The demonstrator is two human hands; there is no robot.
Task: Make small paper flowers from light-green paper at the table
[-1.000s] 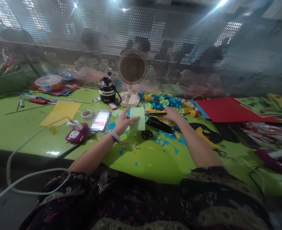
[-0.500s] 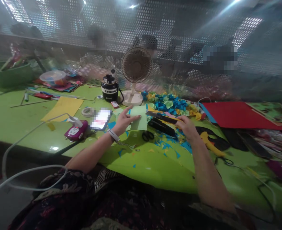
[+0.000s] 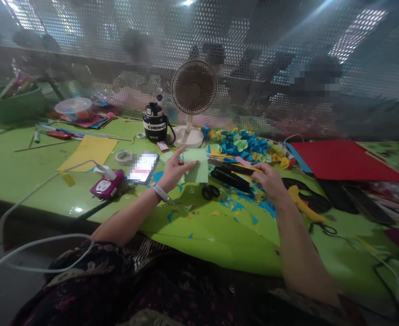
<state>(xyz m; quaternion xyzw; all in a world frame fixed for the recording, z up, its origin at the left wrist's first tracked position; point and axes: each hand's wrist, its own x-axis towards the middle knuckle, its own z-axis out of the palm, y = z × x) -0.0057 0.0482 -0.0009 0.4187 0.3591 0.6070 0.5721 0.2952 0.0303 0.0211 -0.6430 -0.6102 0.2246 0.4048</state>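
Note:
Pinched between the thumb and fingers of my left hand (image 3: 176, 171) is a light green sheet of paper (image 3: 198, 171), held above the table. My right hand (image 3: 266, 177) is closed round a long dark tool with yellow along its handle (image 3: 235, 168); its kind is not clear. The tool's tip points left and lies close to the paper's right edge. Just below it rests a black, long object like a stapler (image 3: 231, 179). Black scissor handles (image 3: 211, 192) show under the paper, their blades hidden. Blue and yellow paper scraps (image 3: 236, 207) are strewn around.
Behind my hands are a pile of folded paper pieces (image 3: 242, 144), a fan (image 3: 194, 88) and a black flask (image 3: 154, 127). Left lie a phone (image 3: 144, 167), a purple power adapter (image 3: 107, 185) and yellow paper (image 3: 87, 154). Right are red sheets (image 3: 335, 159) and a yellow glue gun (image 3: 303, 203).
The view has shifted slightly. My left hand still holds the green paper and my right hand still holds the dark tool, both in nearly the same place.

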